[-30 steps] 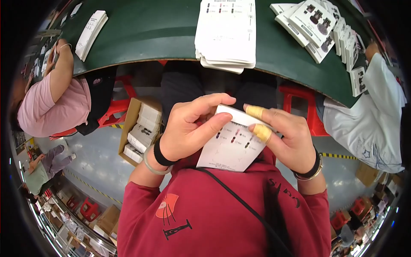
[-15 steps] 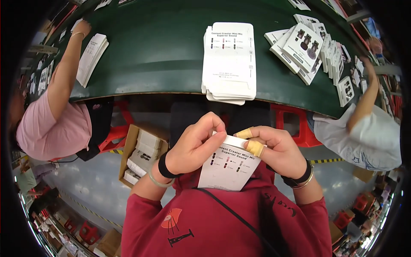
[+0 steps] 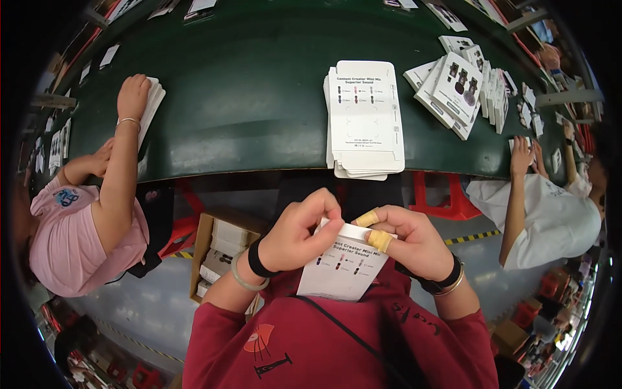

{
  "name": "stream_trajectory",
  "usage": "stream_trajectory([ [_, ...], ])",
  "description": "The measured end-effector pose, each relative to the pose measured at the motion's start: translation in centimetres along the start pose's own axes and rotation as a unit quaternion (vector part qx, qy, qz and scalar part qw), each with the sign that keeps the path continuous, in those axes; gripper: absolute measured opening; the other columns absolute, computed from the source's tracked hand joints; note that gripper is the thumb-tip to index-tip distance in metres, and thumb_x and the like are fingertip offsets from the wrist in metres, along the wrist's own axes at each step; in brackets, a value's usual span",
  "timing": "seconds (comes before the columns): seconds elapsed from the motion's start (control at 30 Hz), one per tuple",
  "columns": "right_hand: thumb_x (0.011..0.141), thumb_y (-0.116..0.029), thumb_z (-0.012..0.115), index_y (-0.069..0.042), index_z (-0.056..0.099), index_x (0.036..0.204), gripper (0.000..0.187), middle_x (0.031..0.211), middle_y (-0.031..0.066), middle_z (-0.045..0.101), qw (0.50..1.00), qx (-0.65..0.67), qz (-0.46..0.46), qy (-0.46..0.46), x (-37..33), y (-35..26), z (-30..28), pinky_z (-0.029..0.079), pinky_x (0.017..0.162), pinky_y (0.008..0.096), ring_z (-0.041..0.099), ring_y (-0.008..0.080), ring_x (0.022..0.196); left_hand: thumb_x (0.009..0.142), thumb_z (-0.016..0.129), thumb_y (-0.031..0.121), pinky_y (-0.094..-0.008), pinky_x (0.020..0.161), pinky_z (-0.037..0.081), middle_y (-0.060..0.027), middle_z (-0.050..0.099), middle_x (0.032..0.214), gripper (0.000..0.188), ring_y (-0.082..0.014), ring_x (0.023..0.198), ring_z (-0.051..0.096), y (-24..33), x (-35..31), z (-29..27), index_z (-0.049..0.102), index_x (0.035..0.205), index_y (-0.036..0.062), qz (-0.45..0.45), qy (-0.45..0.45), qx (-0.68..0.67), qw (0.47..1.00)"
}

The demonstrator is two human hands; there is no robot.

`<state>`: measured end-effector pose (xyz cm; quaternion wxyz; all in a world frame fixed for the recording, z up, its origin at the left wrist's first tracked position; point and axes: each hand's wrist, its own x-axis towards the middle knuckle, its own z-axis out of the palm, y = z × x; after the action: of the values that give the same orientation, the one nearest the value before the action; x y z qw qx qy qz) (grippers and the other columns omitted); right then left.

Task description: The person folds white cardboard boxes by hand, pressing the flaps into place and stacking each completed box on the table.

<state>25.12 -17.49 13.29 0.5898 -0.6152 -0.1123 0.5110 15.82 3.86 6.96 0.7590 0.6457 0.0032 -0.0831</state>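
Observation:
A white printed carton (image 3: 335, 275) is held upright in front of my red shirt, its top edge between both hands. My left hand (image 3: 299, 230) pinches the upper left corner between thumb and bent fingers. At the upper right edge, my right hand (image 3: 414, 245) grips with thumb and index finger, both wrapped in yellow tape. A narrow white flap shows along the top between the two grips. Beyond my hands, on the green table (image 3: 253, 129), lies a stack of flat white cartons (image 3: 366, 117) with the same print.
Filled-looking white boxes (image 3: 459, 84) are heaped at the right of the table. A co-worker in pink (image 3: 91, 240) at left rests a hand on another carton stack (image 3: 151, 110). Another in white (image 3: 544, 207) sits at right. An open cardboard box (image 3: 206, 249) stands left of me.
The view has shifted, so the table sits lower in it. The left co-worker's hand has come onto the carton stack. My hands keep their pinch on the carton with little change.

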Motion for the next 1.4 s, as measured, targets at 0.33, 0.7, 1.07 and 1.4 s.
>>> stream_trajectory([
  [0.33, 0.091, -0.003, 0.068, 0.003, 0.059, 0.111, 0.023, 0.098, 0.0096, 0.072, 0.989, -0.025, -0.137, 0.041, -3.3, 2.9, -2.0, 0.054, 0.078, 0.0252, 0.069, 0.0123, 0.087, 0.095, 0.063, 0.004, -0.0202, 0.058, 0.036, -0.0007, 0.056, 0.077, 0.018, -0.0045, 0.065, 0.046, -1.4, -0.9, 5.2, 0.049, 0.085, 0.0053, 0.084, 0.145, -0.040, 0.985],
  [0.7, 0.086, -0.008, 0.075, 0.001, 0.063, 0.119, 0.037, 0.091, 0.0094, 0.071, 0.973, -0.219, -0.070, -0.038, -6.9, -1.2, -6.7, 0.055, 0.075, 0.0261, 0.069, 0.0124, 0.084, 0.097, 0.062, 0.007, -0.0226, 0.061, 0.043, -0.0027, 0.060, 0.079, 0.008, -0.0085, 0.066, 0.053, 0.6, 1.2, 8.8, 0.059, 0.093, 0.0011, 0.167, 0.128, 0.091, 0.973],
  [1.07, 0.094, 0.002, 0.059, 0.002, 0.060, 0.125, 0.032, 0.129, 0.0134, 0.064, 0.629, -0.381, -0.506, 0.450, 2.3, -2.1, -19.0, 0.047, 0.100, 0.0330, 0.060, 0.0257, 0.119, 0.092, 0.068, 0.030, -0.0300, 0.074, 0.050, -0.0164, 0.061, 0.109, 0.056, -0.0172, 0.086, 0.059, -0.9, 10.7, 0.7, 0.052, 0.131, -0.0069, 0.028, 0.335, 0.451, 0.827],
  [1.4, 0.087, -0.002, 0.064, -0.004, 0.064, 0.116, 0.030, 0.129, 0.0128, 0.063, 0.549, -0.572, -0.394, 0.465, 5.5, 0.1, -19.3, 0.044, 0.105, 0.0422, 0.052, 0.0372, 0.128, 0.090, 0.071, 0.023, -0.0255, 0.066, 0.050, -0.0071, 0.067, 0.081, 0.045, -0.0114, 0.072, 0.061, -2.6, 13.1, -2.2, 0.060, 0.119, -0.0093, 0.002, 0.322, 0.313, 0.893],
])
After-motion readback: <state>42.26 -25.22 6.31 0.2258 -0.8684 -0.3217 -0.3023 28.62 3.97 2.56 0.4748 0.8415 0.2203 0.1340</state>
